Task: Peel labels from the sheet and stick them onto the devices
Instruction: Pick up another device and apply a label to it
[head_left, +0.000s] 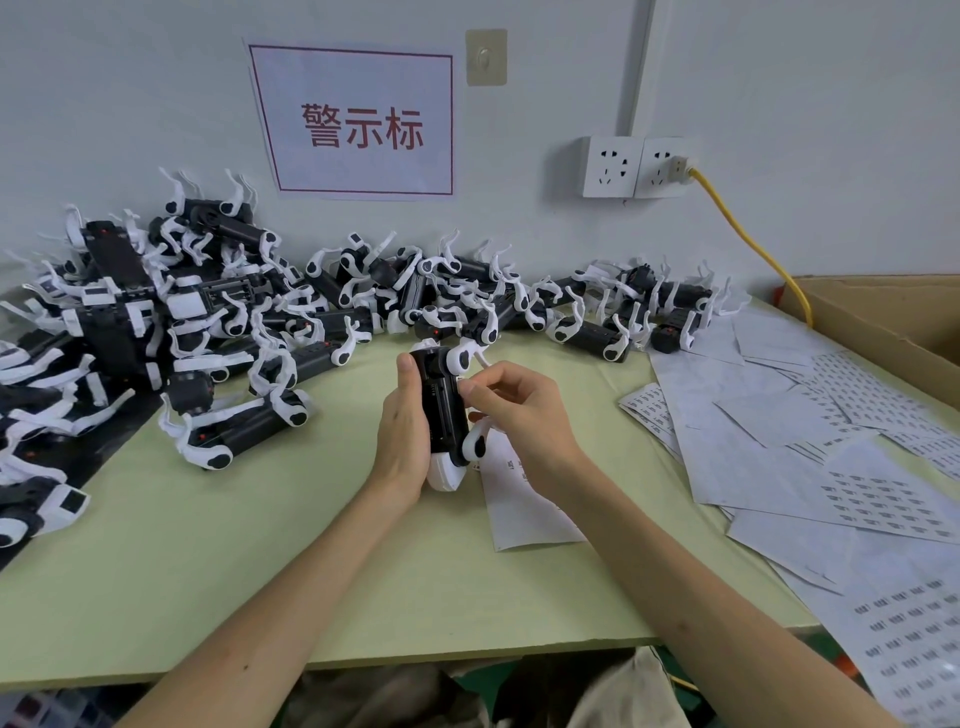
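Observation:
My left hand (402, 436) grips a black-and-white device (442, 410) upright above the middle of the green table (218, 545). My right hand (519, 410) is at the device's right side, its fingertips pinched together against the upper edge; a small label there is too small to make out. A white label sheet (524, 509) lies on the table just under my right wrist.
A large heap of black-and-white devices (208, 322) covers the left and back of the table. Several label sheets (831, 467) are spread on the right. A cardboard box (883, 322) stands at the far right. A yellow cable (748, 239) runs from the wall sockets (634, 166).

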